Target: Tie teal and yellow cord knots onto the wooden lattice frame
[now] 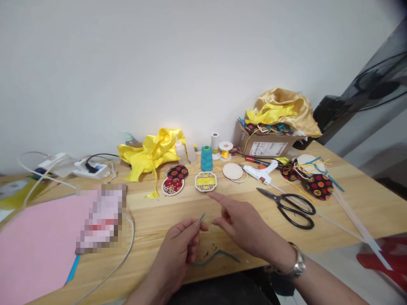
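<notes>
The person's left hand (179, 248) was closed in a pinch, thumb and forefinger gripping a thin teal cord (202, 217) whose short stiff end poked up above the fingertips, just over the near edge of the pale wooden table (349, 199). A longer teal strand (219, 255) lay bent on the wood just below that hand; I couldn't tell whether it was the same piece. The right hand (244, 224), a metal wristwatch (299, 266) on its wrist, held nothing: the forefinger was stretched out flat, the other fingers loosely curled. The forefinger's tip was near a round lattice ornament (206, 181) with a yellow centre. Beside that lay two oval pieces (173, 180) in red-and-black printed fabric, a teal thread cone (206, 158) and a plain wooden disc (232, 171). Further right were a white glue gun (262, 173) and black-handled scissors (295, 207), blades shut. Glossy yellow satin (152, 152) was crumpled by the wall, and a matte pink sheet (38, 245) covered the table's left end.
</notes>
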`<state>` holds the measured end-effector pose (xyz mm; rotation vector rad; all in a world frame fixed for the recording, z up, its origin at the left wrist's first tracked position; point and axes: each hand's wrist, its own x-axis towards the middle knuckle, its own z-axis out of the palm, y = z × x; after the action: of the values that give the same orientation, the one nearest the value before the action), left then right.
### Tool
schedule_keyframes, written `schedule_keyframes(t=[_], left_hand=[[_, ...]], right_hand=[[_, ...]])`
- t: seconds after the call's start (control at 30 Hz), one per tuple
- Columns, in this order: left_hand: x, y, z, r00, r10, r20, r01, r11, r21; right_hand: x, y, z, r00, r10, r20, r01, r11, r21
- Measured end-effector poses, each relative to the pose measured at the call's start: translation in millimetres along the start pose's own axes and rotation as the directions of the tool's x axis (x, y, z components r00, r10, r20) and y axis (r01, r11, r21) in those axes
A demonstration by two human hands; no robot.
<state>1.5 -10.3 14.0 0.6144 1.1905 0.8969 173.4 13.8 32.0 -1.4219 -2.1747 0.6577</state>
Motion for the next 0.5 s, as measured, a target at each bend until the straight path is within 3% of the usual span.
schedule_keyframes(t=[0.1, 0.17, 0.33, 0.5], left_hand=[[1, 2, 2, 0.999, 0.024, 0.031, -0.025, 1.0, 0.015], [3, 2, 1, 0.998, 0.029, 0.054, -0.029, 0.999, 0.014], [6, -1, -2, 0.994, 0.024, 0.104, -0.021, 0.999, -0.028], [9, -5, 0, 0.99, -0.02, 0.142, 0.036, 0.993, -0.109]], right_hand=[[18, -8, 9, 0.993, -0.08, 0.088, 0.091, 0.987, -0.129], [31, -7, 10, 0.997, -0.059, 0.053, 0.064, 0.992, -0.112], [76, 13, -9, 0.991, 0.023, -0.135, -0.015, 0.998, 0.063], [122, 22, -40, 0.97, 0.12, -0.211, -0.043, 0.942, 0.334]])
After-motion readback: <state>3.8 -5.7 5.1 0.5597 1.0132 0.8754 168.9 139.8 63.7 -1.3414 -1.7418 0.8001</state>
